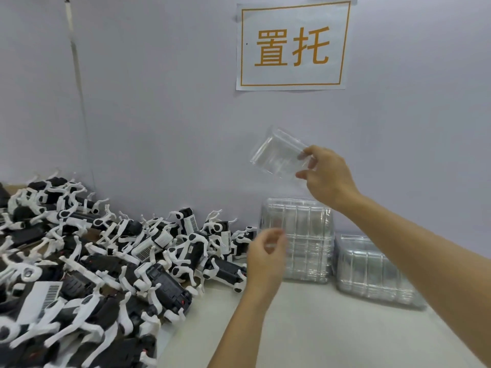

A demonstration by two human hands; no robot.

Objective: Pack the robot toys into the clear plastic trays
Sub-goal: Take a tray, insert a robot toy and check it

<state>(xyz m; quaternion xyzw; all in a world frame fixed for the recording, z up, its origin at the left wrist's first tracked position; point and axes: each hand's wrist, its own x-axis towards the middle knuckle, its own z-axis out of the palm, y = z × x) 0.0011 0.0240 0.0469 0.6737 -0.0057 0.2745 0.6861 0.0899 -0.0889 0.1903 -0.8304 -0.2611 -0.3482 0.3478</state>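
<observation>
A big heap of black-and-white robot dog toys (111,261) covers the left half of the table. My right hand (328,179) pinches one clear plastic tray (276,155) by its right edge and holds it tilted in the air, above a tall stack of clear trays (305,240) by the wall. My left hand (265,253) hovers in front of that stack's left side, fingers loosely curled, holding nothing. A lower stack of trays (372,272) lies to the right.
A white table (332,335) stretches in front of me. The pale wall (159,102) behind carries a paper sign (292,46) with orange characters. A cable (77,75) runs down the wall at left.
</observation>
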